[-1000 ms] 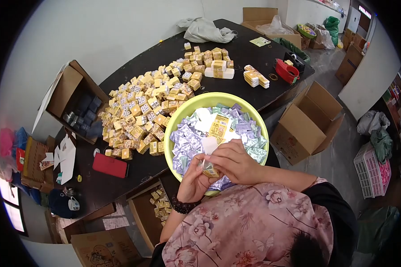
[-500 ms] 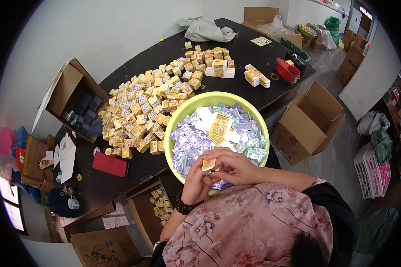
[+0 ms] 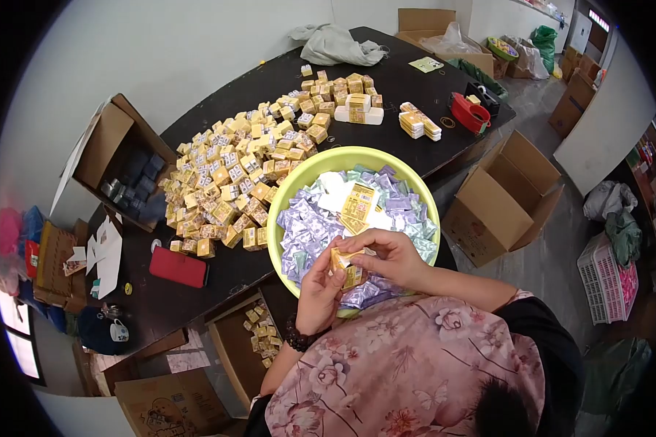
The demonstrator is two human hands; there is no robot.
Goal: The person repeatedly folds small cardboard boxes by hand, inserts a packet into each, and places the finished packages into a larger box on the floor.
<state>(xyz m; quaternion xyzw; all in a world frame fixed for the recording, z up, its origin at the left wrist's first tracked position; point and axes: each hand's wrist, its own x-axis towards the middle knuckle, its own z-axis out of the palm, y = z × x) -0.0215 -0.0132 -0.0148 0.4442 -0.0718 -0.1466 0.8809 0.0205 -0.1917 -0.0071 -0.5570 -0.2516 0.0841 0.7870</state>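
Observation:
My left hand (image 3: 319,293), with a dark bead bracelet at the wrist, grips a small yellow printed box (image 3: 353,275) from the left. From the right, my right hand (image 3: 392,259) pinches the same box, its fingers at the upper edge. Both hands are over the near part of a yellow-green basin (image 3: 275,251). Small purple and green packets (image 3: 310,222) fill the basin. On top of them lie flat yellow printed cartons (image 3: 359,204) and white pieces. My fingers hide part of the held box.
Many small yellow boxes (image 3: 229,178) are heaped left of the basin on the black table (image 3: 219,98). Nearby are a red case (image 3: 178,267), a stack of flat cartons (image 3: 420,121) and a red tape dispenser (image 3: 470,113). An open cardboard box (image 3: 488,215) stands right; an open drawer (image 3: 233,357) holds small boxes.
The yellow box has turned in my hands, and more of its printed side now shows. My right hand has shifted slightly up, with its fingers now at the box's upper edge.

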